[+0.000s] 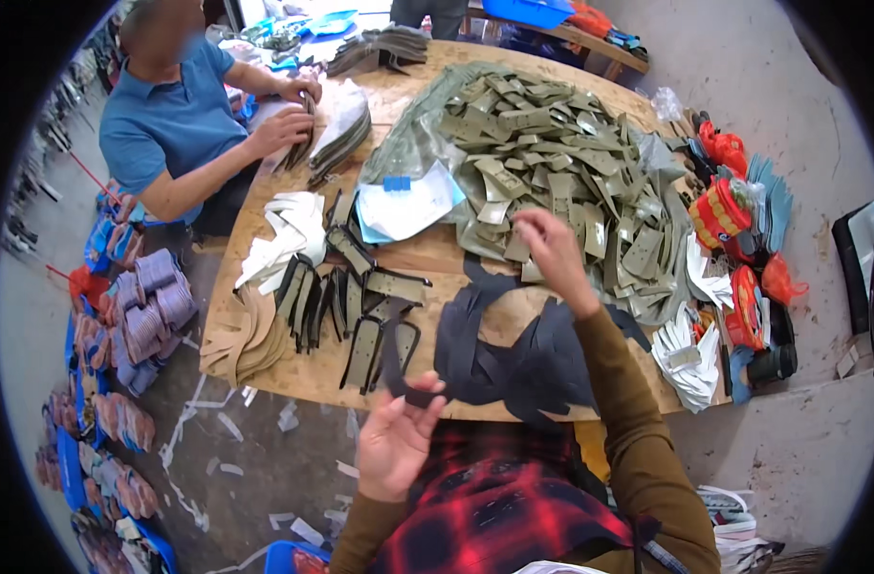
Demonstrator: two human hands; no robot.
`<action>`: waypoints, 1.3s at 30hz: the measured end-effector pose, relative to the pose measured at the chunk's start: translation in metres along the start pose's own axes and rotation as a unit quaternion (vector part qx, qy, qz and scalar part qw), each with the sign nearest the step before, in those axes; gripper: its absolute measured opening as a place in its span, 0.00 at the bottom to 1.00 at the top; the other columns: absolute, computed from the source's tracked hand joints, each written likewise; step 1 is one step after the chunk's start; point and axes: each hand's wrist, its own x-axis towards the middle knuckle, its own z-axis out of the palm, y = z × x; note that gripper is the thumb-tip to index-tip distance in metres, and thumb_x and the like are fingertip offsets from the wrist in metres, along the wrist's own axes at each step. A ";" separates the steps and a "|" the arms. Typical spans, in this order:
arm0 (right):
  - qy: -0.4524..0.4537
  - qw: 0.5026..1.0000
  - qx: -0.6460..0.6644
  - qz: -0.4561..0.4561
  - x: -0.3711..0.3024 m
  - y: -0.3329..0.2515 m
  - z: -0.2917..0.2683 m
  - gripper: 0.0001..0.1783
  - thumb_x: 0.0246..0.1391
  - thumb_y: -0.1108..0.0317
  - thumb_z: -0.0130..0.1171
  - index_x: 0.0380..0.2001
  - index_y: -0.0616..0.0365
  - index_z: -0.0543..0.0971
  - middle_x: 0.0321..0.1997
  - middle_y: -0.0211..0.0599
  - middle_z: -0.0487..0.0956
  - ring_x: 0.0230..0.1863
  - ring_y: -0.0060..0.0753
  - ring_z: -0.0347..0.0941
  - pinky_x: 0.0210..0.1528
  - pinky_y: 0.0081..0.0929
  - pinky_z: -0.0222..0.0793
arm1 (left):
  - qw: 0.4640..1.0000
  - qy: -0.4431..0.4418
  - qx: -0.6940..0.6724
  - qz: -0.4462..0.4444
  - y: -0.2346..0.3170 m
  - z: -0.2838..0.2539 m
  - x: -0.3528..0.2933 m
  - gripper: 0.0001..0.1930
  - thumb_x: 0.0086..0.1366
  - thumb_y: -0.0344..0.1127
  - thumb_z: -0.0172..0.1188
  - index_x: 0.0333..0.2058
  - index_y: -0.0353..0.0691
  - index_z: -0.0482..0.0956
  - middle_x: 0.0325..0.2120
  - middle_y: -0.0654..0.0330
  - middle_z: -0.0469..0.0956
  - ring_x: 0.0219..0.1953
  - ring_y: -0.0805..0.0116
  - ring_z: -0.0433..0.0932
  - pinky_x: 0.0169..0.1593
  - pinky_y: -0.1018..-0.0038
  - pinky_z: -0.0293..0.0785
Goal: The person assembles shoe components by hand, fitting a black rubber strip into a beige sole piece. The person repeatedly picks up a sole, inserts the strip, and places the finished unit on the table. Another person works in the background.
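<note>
My left hand (397, 446) is palm up below the table's front edge, its fingers closed on one end of a dark strip (395, 356), which stands up from them. My right hand (554, 251) reaches over the near side of a large heap of olive-green pieces (600, 187). Its fingers are curled together at the heap; whether one of the pieces is between them is hidden. Loose dark fabric strips (528, 359) lie between my two hands. Left of them are several olive pieces with dark edging (387, 287), some standing on edge.
A person in a blue shirt (174, 120) handles a stack across the table's left side. Tan strips (251, 335), white strips (289, 230) and a paper sheet (404, 206) lie on the wooden table (413, 251). White gloves (686, 359) sit at the right edge. Bundled gloves (155, 306) stand at left.
</note>
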 end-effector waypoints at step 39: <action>-0.099 0.962 0.227 0.112 -0.166 -0.081 -0.057 0.17 0.54 0.75 0.65 0.48 0.64 0.76 0.37 0.33 0.82 0.32 0.18 0.75 0.33 0.20 0.71 | 0.981 0.068 0.061 -0.174 -0.085 0.033 0.037 0.22 0.77 0.45 0.36 0.61 0.38 0.61 0.59 0.50 0.68 0.62 0.54 0.68 0.67 0.53 0.65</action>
